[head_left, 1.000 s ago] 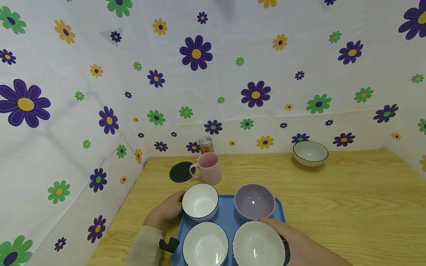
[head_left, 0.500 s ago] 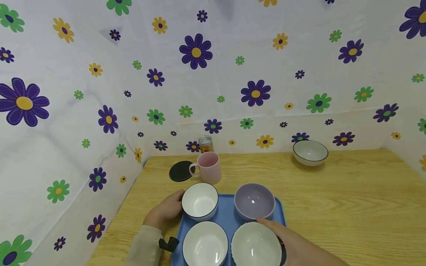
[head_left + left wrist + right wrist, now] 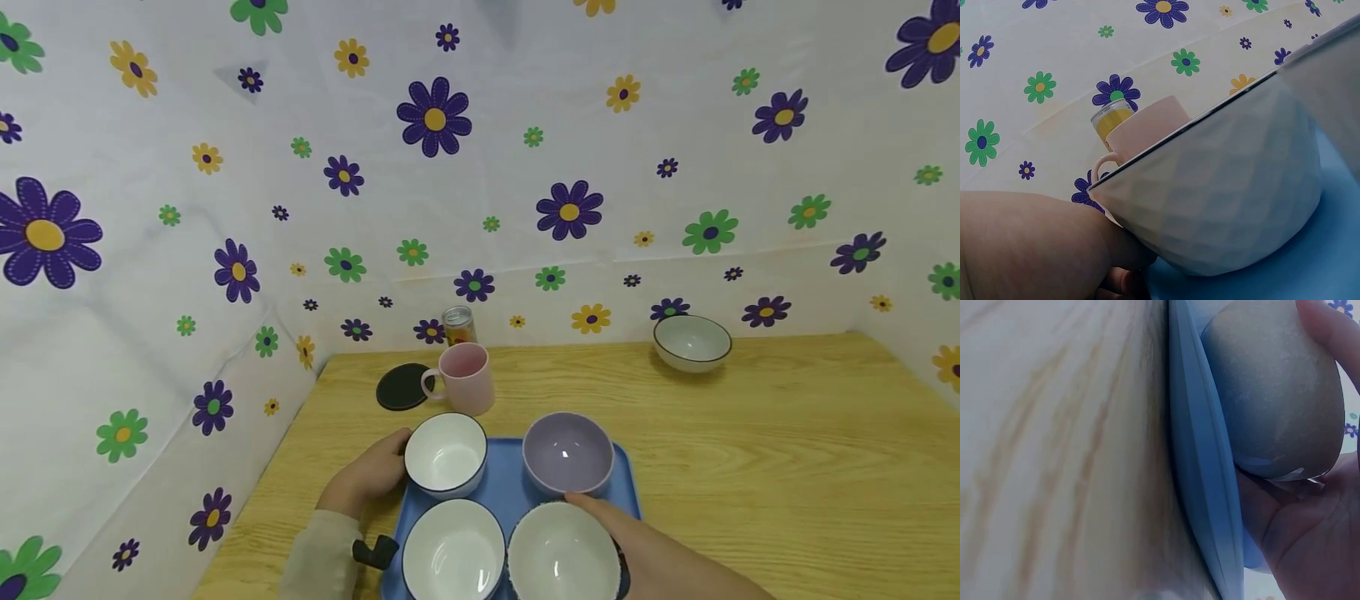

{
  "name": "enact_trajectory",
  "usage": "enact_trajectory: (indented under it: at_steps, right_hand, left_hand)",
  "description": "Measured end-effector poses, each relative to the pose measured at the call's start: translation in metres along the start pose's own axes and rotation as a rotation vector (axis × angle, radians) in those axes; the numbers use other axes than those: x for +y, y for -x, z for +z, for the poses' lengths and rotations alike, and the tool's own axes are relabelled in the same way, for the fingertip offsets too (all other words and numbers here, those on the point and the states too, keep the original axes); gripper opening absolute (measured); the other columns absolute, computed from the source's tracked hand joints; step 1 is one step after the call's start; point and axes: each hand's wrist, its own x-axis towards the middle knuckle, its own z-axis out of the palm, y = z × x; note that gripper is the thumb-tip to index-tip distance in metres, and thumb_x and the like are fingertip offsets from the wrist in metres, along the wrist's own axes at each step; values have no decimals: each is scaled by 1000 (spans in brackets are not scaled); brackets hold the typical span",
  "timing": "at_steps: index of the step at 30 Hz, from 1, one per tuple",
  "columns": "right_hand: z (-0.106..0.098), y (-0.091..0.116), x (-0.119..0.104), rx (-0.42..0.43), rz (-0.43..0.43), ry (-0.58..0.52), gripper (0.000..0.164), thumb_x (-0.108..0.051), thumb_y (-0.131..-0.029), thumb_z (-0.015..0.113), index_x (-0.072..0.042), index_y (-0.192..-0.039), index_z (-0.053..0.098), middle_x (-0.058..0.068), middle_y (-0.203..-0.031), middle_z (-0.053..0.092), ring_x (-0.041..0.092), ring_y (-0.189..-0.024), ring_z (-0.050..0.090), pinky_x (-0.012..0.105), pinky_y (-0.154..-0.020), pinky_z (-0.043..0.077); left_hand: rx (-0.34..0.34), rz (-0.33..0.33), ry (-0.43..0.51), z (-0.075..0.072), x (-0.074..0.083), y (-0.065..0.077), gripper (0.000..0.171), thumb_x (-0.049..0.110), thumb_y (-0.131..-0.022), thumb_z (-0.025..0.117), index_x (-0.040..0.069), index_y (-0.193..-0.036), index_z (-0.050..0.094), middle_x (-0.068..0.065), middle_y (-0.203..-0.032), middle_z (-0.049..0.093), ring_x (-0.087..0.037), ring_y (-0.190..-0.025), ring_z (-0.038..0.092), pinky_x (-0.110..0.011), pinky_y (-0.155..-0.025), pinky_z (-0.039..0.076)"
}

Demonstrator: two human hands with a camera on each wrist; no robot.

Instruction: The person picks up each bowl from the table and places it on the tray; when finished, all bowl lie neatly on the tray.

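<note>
A blue tray (image 3: 504, 477) carries a white bowl (image 3: 446, 451) with a dark rim at back left, a purple bowl (image 3: 567, 456) at back right and another white dark-rimmed bowl (image 3: 453, 550) at front left. At front right, my right hand (image 3: 630, 533) grips a white bowl (image 3: 562, 554) with a rough-looking rim; its thumb lies near the rim in the right wrist view. Whether that bowl's base touches the tray is unclear. My left hand (image 3: 371, 475) holds the tray's left edge beside the back-left bowl (image 3: 1222, 187), which partly hides its fingers.
Behind the tray stand a pink mug (image 3: 467, 382), a drink can (image 3: 458, 325) and a round black coaster (image 3: 405, 387). A white bowl with a dark rim (image 3: 692, 344) sits at the back right of the wooden table (image 3: 772, 450). Flowered cloth (image 3: 510, 167) encloses the table.
My right hand has shifted left with the rough-rimmed white bowl, closing the gap to the front-left bowl. My left hand and the other bowls keep their places; the head view turned slightly.
</note>
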Motion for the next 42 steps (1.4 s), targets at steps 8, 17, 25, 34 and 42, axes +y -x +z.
enact_trajectory:
  at_steps: [8, 17, 25, 34, 42]
  right_hand:
    - [6, -6, 1, -10, -34, 11, 106, -23, -80, 87, -16, -159, 17, 17, -155, 31, 36, -131, 45, 53, -91, 55]
    - [5, -10, -3, -26, -76, 73, 104, -24, -79, 87, -17, -158, 21, 11, -153, 36, 34, -133, 43, 53, -96, 52]
    - [8, -10, -13, -53, -16, 24, 104, -24, -80, 87, -19, -158, 19, 9, -151, 38, 32, -130, 46, 57, -95, 52]
    - [7, -13, -12, -70, 15, 50, 105, -27, -80, 87, -19, -159, 18, 9, -152, 38, 31, -130, 47, 58, -94, 52]
    - [3, -15, -13, -91, -4, 118, 105, -28, -79, 88, -21, -158, 19, 4, -150, 40, 28, -128, 47, 54, -94, 53]
  left_hand:
    - [0, 10, 4, -4, 6, 4, 17, 8, -99, 52, 8, -113, 62, -7, -113, 64, -26, -108, 57, -55, -105, 42]
    - [-4, 15, -21, -8, 4, 2, 19, 11, -100, 52, 10, -115, 64, -6, -117, 65, -27, -115, 58, -55, -106, 42]
    - [-22, 0, 16, -8, -5, -1, 20, 10, -99, 55, 10, -117, 64, -5, -116, 64, -25, -109, 56, -53, -103, 42]
    - [-56, 32, 50, -5, -13, -2, 24, 11, -100, 55, 6, -122, 63, -10, -125, 63, -28, -118, 55, -54, -105, 39]
    - [-78, 28, 80, -7, -11, -1, 25, 14, -101, 57, 5, -124, 63, -10, -127, 63, -28, -121, 55, -54, -107, 40]
